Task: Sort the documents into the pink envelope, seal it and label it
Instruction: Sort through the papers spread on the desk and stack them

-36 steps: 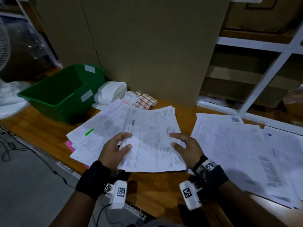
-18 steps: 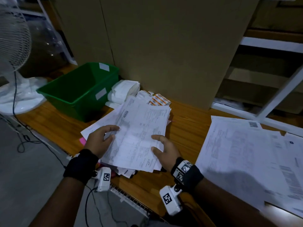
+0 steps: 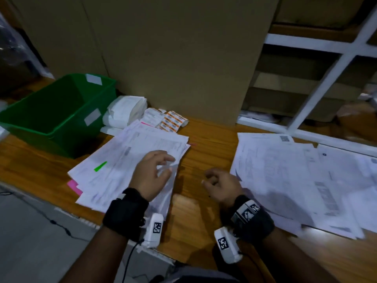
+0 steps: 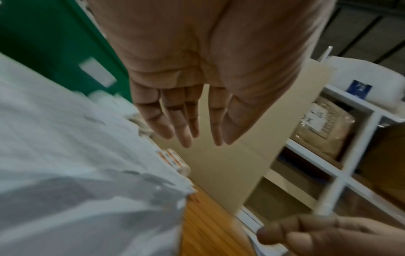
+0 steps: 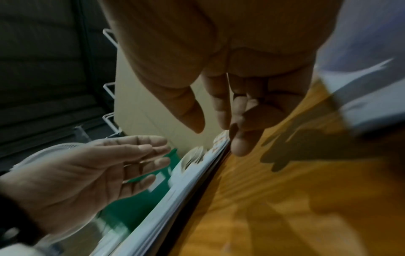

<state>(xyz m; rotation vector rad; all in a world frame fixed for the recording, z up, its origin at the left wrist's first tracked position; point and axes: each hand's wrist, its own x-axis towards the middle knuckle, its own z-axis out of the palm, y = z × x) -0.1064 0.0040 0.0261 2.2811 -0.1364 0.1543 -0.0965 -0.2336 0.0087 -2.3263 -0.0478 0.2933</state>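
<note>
On my head view: both forearms bare, no sleeves. Black fabric wristband on L wrist, same type on R. R band carries a white/grey block w/ black-white square marker on top. White cam pod under L wrist w/ square marker, thin black cable trailing down; matching pod under R.

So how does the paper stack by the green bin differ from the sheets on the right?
The left stack sits beside the green bin, with pink edges poking from beneath and a green tab on top. The right sheets are spread wider, no pink visible. The left hand hovers over the left stack; the right hand is beside the right sheets. Both are printed white paper.
</note>
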